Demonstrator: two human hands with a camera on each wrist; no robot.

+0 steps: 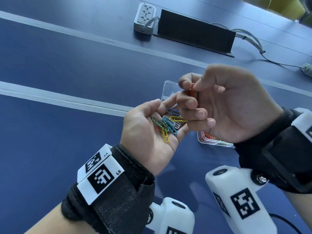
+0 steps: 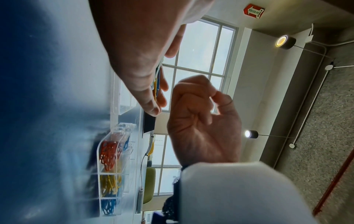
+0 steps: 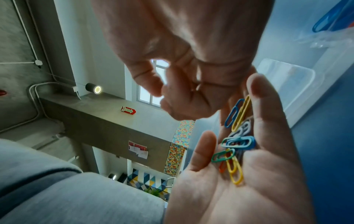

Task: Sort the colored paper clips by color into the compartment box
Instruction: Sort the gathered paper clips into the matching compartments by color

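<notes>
My left hand lies palm up above the blue table, cupping several coloured paper clips: green, blue, yellow, white and orange. They also show in the right wrist view as paper clips on the left hand. My right hand hovers just above and right, thumb and forefinger pinching a red paper clip. The clear compartment box sits on the table, mostly hidden under the right hand. In the left wrist view the compartment box holds red, yellow and blue clips in separate cells.
A clear lid or tray lies on the table behind my hands. A white power strip and a black cable flap with grey cables sit at the far side. White seams cross the blue table.
</notes>
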